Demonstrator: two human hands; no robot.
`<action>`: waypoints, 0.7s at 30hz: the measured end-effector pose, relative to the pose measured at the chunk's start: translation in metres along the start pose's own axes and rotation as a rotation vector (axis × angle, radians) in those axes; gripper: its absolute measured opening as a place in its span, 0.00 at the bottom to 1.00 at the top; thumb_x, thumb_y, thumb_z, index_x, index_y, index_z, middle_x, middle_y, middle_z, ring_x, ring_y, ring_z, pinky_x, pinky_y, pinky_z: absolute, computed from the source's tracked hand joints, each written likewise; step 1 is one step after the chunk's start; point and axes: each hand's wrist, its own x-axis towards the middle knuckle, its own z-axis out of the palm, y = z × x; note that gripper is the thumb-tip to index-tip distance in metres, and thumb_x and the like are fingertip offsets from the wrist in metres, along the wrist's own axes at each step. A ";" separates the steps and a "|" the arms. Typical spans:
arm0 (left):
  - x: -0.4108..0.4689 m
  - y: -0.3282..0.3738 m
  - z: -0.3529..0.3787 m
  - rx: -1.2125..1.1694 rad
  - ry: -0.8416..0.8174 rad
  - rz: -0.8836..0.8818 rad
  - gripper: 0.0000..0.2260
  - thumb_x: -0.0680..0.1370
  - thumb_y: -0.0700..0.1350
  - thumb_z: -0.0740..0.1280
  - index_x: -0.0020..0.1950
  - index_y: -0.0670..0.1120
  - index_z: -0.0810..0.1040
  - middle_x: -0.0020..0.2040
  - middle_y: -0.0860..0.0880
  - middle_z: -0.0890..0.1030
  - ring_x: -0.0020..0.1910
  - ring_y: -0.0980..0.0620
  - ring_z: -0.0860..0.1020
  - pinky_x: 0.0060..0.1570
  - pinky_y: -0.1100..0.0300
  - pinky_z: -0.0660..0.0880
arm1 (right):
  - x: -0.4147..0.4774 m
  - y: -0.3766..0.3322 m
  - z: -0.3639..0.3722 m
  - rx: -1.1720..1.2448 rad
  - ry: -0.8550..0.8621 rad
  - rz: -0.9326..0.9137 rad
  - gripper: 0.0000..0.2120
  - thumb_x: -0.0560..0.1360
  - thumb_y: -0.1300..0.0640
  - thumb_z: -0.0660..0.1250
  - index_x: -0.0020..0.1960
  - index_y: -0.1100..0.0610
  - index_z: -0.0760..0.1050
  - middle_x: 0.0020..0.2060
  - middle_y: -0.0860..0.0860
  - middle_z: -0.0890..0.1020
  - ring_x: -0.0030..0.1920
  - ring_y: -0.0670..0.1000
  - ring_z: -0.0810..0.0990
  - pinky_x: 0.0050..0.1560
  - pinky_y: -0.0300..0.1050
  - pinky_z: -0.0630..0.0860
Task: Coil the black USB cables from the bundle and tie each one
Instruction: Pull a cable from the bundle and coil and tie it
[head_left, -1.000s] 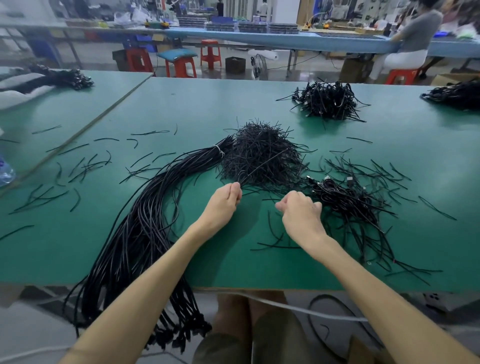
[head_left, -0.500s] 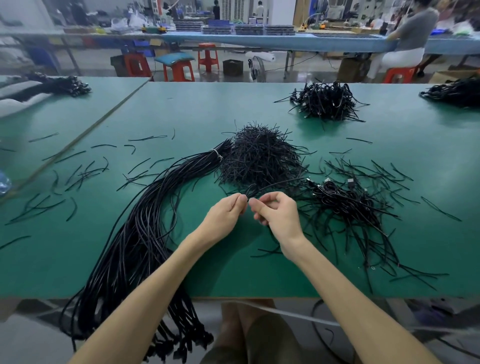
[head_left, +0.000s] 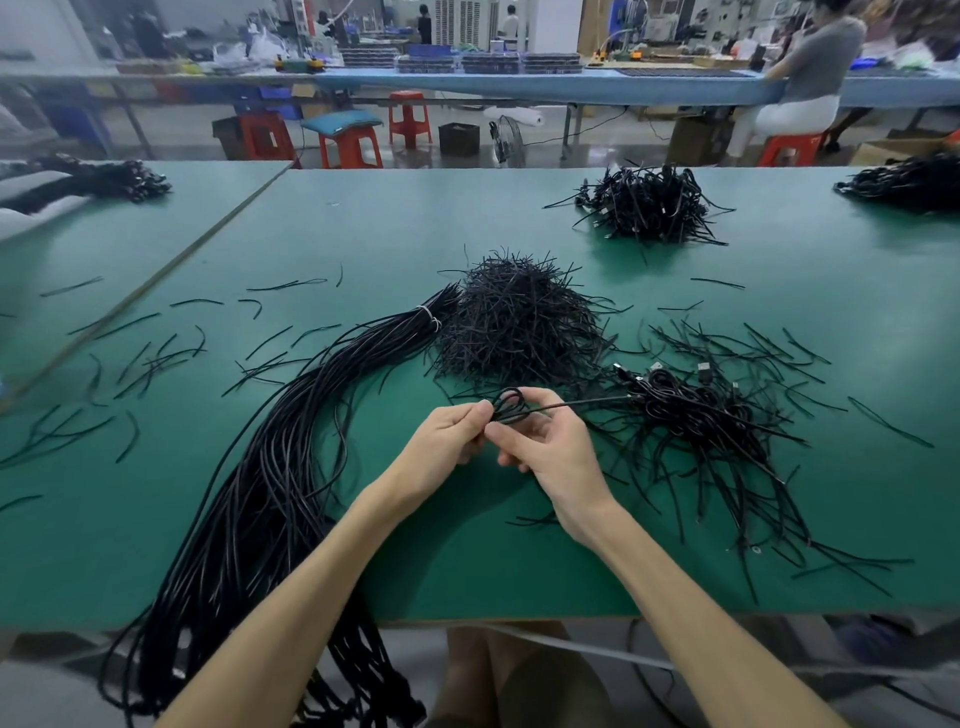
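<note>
Both hands meet just above the table (head_left: 395, 223), a little short of its middle. The left hand (head_left: 447, 439) pinches one side of a small loop of black cable (head_left: 508, 404) between thumb and fingertips. The right hand (head_left: 553, 449), fingers curled, pinches the loop's base. The cable's straight tail runs toward 3 o'clock into a loose pile of cables (head_left: 696, 415) lying just beside the right hand.

At 12 o'clock from the hands sits a heap of short black ties (head_left: 519, 322). The bundle (head_left: 291, 452), bound by a white band (head_left: 428, 316) at 11 o'clock, sweeps down toward 7 o'clock, crosses the table's near edge (head_left: 493, 620) and hangs over it. A second cable pile (head_left: 649, 205) lies well apart at 1 o'clock, near the far edge.

Bare green surface shows at 6 o'clock, between the hands and the near edge, and again at 11 o'clock beyond the bundle. Stray ties (head_left: 156, 358) scatter at 9 o'clock, up to the seam (head_left: 156, 280) with the neighbouring table.
</note>
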 end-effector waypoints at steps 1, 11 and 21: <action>-0.001 0.002 0.000 -0.025 -0.023 -0.007 0.19 0.87 0.48 0.56 0.44 0.39 0.76 0.28 0.57 0.74 0.25 0.62 0.63 0.26 0.70 0.60 | 0.000 0.000 -0.001 0.004 -0.047 -0.009 0.23 0.71 0.59 0.79 0.64 0.49 0.76 0.37 0.52 0.82 0.34 0.49 0.80 0.35 0.38 0.73; -0.003 0.005 -0.005 -0.050 -0.095 -0.043 0.18 0.87 0.48 0.55 0.43 0.43 0.77 0.28 0.57 0.73 0.25 0.60 0.61 0.25 0.71 0.58 | 0.001 -0.001 -0.006 -0.031 -0.136 -0.004 0.16 0.73 0.61 0.77 0.60 0.55 0.80 0.41 0.51 0.84 0.34 0.48 0.78 0.34 0.37 0.72; -0.006 0.006 -0.005 -0.039 -0.038 -0.080 0.20 0.87 0.50 0.56 0.35 0.48 0.67 0.30 0.53 0.62 0.27 0.56 0.57 0.25 0.66 0.56 | -0.002 0.003 0.001 -0.262 0.001 -0.105 0.03 0.78 0.65 0.69 0.50 0.60 0.76 0.40 0.56 0.85 0.36 0.62 0.80 0.34 0.51 0.75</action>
